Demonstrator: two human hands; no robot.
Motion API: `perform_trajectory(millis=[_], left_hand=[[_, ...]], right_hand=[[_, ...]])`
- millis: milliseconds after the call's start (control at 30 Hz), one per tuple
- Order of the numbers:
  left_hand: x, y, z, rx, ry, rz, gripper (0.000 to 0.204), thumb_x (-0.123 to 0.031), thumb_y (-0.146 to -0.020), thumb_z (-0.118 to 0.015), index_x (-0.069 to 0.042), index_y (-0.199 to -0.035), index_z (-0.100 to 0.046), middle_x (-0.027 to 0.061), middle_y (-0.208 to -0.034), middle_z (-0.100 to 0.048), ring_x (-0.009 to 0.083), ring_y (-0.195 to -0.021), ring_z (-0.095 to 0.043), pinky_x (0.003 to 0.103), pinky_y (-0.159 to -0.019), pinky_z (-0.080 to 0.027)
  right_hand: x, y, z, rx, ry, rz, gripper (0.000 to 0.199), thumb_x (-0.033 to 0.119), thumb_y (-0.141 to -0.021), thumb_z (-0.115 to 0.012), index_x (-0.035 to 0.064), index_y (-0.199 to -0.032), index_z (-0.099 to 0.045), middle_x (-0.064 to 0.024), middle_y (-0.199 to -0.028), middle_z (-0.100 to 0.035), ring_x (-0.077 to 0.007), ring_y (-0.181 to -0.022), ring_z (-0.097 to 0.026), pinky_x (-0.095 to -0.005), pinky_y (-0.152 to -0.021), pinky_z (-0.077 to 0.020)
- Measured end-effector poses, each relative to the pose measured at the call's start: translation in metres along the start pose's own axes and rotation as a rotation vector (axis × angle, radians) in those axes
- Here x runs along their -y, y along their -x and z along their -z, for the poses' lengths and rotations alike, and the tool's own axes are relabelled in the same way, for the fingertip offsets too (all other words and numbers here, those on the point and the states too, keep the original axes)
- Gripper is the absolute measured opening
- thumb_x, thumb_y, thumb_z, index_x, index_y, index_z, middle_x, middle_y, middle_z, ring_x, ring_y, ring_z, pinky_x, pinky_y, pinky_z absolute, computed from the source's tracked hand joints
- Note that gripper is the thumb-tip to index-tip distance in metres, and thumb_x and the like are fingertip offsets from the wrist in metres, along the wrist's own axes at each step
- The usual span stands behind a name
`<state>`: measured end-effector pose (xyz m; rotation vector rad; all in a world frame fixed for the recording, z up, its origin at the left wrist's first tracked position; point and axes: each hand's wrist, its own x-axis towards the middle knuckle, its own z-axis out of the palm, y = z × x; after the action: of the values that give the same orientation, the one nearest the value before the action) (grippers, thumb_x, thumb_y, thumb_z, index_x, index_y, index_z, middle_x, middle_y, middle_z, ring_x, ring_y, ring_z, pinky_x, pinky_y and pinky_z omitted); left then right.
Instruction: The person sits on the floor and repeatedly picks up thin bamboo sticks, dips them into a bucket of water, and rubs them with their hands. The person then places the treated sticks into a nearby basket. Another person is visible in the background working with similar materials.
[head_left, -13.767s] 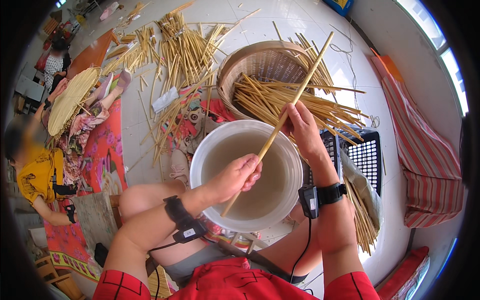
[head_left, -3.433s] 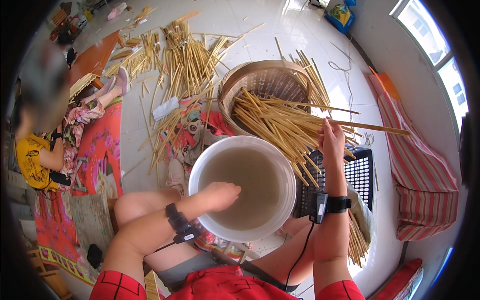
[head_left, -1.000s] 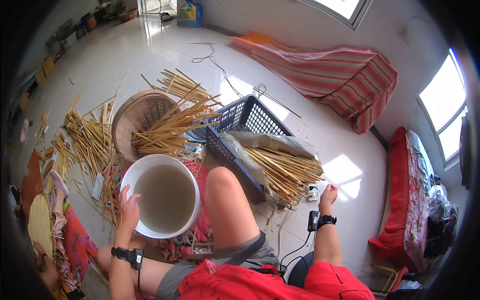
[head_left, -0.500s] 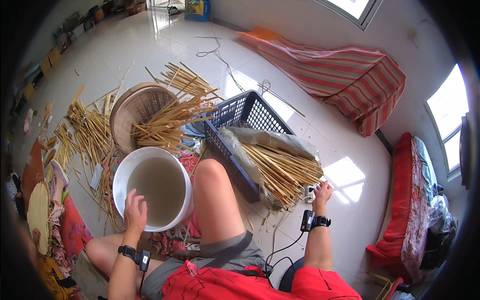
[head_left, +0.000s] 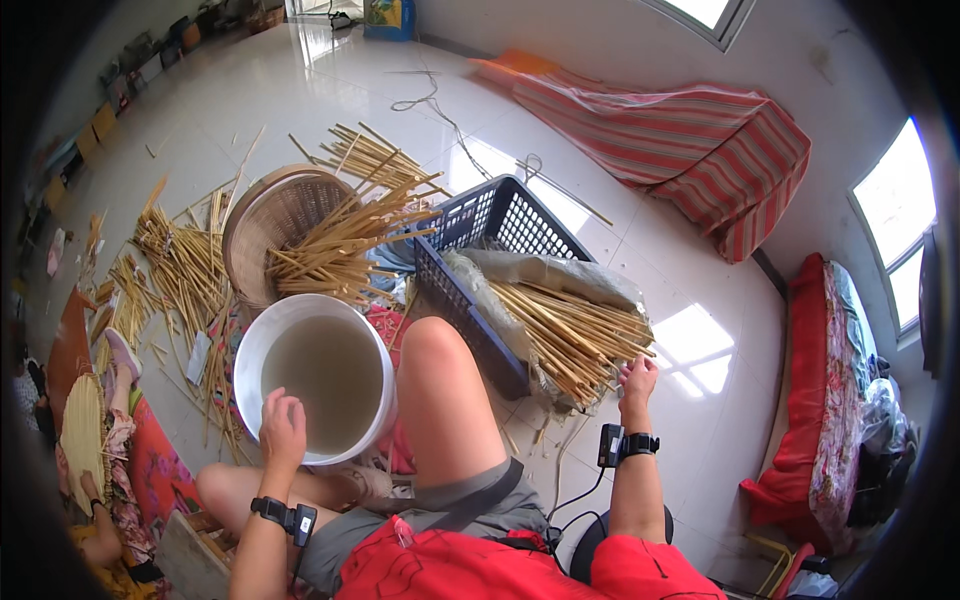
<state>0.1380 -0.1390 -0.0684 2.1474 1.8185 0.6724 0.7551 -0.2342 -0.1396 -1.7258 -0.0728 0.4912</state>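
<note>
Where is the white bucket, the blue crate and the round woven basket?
white bucket (head_left: 372, 345), head view, on its right rim.
blue crate (head_left: 500, 215), head view, on its lattice wall.
round woven basket (head_left: 262, 218), head view, on its woven inside wall.

I see a home floor used as a craft workshop: tiles (head_left: 300, 90), sticks (head_left: 570, 330), baskets (head_left: 275, 215), mattress (head_left: 830, 400).

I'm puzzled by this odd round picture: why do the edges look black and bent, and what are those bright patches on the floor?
Head view: a fisheye lens bends straight lines and leaves black corners. Sunlight from the windows falls in bright patches on the glossy floor near the right hand. The left hand on the bucket is evenly lit and sharp.
</note>
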Motion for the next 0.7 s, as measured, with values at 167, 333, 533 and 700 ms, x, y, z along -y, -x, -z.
perform_trajectory(millis=[167,333,533,700], left_hand=[[0.004,0.002,-0.004,-0.001,-0.055,0.048,0.014,-0.016,-0.091,-0.053,-0.004,-0.097,-0.057,0.0179,-0.121,-0.054,0.0381,-0.11,-0.053,0.044,-0.091,-0.044],[0.005,0.002,-0.004,0.005,-0.046,0.057,0.014,-0.016,-0.091,-0.053,-0.003,-0.095,-0.057,0.0185,-0.12,-0.054,0.0385,-0.109,-0.053,0.044,-0.09,-0.044],[0.005,0.003,-0.003,0.003,-0.04,0.054,0.013,-0.014,-0.091,-0.053,-0.002,-0.094,-0.056,0.0189,-0.12,-0.054,0.0387,-0.108,-0.053,0.045,-0.09,-0.044],[0.001,0.001,-0.004,0.02,-0.045,0.056,0.012,-0.014,-0.091,-0.053,-0.002,-0.094,-0.056,0.0189,-0.12,-0.053,0.0388,-0.109,-0.053,0.045,-0.09,-0.044]], right_hand=[[-0.003,0.019,-0.003,0.131,0.193,-0.234,0.049,0.047,-0.095,-0.049,0.0039,-0.117,-0.046,-0.0108,-0.1,-0.056,-0.0202,-0.082,-0.058,-0.0378,-0.067,-0.0502],[0.005,0.046,-0.008,0.346,0.055,-0.449,0.057,0.053,-0.093,-0.048,0.0045,-0.123,-0.047,-0.0137,-0.111,-0.058,-0.0279,-0.092,-0.06,-0.0435,-0.074,-0.0513],[0.036,0.078,-0.018,0.521,-0.066,-0.406,0.047,0.044,-0.096,-0.05,0.0054,-0.123,-0.048,-0.0103,-0.103,-0.059,-0.0231,-0.089,-0.059,-0.0389,-0.071,-0.0506],[0.048,0.11,-0.015,0.674,0.295,-0.123,0.042,0.039,-0.096,-0.053,0.0022,-0.116,-0.055,-0.0077,-0.098,-0.061,-0.0164,-0.088,-0.057,-0.032,-0.073,-0.0477]])
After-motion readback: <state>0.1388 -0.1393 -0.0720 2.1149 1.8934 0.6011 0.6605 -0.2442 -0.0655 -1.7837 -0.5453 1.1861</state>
